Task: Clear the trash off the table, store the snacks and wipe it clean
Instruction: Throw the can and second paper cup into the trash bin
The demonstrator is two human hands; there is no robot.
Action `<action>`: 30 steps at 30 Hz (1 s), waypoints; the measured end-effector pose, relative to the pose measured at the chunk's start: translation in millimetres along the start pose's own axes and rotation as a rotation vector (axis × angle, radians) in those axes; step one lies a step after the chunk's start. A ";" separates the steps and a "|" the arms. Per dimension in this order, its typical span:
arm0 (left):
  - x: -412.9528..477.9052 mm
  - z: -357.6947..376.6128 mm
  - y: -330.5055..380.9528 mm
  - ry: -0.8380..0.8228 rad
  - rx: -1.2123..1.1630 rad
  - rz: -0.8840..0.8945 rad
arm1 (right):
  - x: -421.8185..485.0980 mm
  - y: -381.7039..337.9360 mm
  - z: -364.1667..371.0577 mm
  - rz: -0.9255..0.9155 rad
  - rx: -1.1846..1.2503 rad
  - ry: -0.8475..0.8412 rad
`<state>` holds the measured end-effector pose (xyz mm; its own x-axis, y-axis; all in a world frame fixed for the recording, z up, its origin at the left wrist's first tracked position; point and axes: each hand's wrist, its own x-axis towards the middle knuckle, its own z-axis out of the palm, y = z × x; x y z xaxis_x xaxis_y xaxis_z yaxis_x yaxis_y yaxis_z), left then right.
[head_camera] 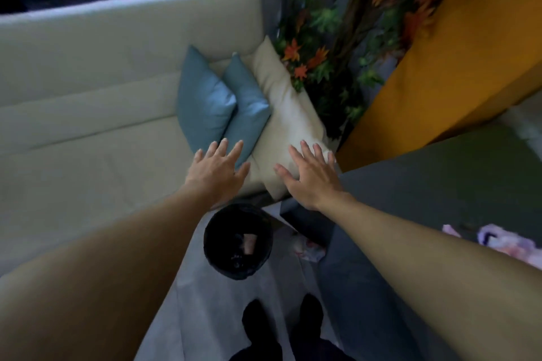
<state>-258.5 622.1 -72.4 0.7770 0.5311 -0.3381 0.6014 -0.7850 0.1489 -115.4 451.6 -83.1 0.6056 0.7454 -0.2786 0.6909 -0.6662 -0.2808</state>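
The left hand (217, 173) and right hand (311, 176) are both stretched forward, palms down, fingers straight and spread wide, holding nothing. The left lies over the corner of a blue cushion (249, 108) and the right over the lower end of a cream cushion (287, 114) on the sofa (88, 126); whether either presses the fabric, I cannot tell.

At 6 o'clock from the hands a black trash bin (220, 223) stands on the floor with scraps inside. A crumpled white wrapper (311, 248) lies just at its 3 o'clock. Farther toward 4 o'clock a pink-purple wrapper (498, 240) rests on the dark worktop (440, 184).

Both wrappers look light, thin and crinkly, probably slippery film. A fingertip pinch on a raised fold should lift either without effort.
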 end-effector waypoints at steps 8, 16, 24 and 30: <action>-9.0 -74.0 67.5 0.088 0.025 0.150 | -41.7 27.7 -84.8 0.077 0.017 0.117; -12.5 -106.7 156.8 0.125 0.075 0.331 | -102.4 81.2 -134.6 0.215 0.106 0.177; -26.8 -123.0 265.2 0.112 0.090 0.441 | -165.3 157.7 -166.0 0.348 0.106 0.294; -38.4 -110.1 347.8 0.101 0.128 0.540 | -217.0 217.1 -176.5 0.460 0.063 0.364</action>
<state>-58.7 363.7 94.7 0.9860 0.0658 -0.1531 0.0904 -0.9829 0.1602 -27.2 149.2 78.5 0.9416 0.3323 -0.0549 0.3074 -0.9146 -0.2627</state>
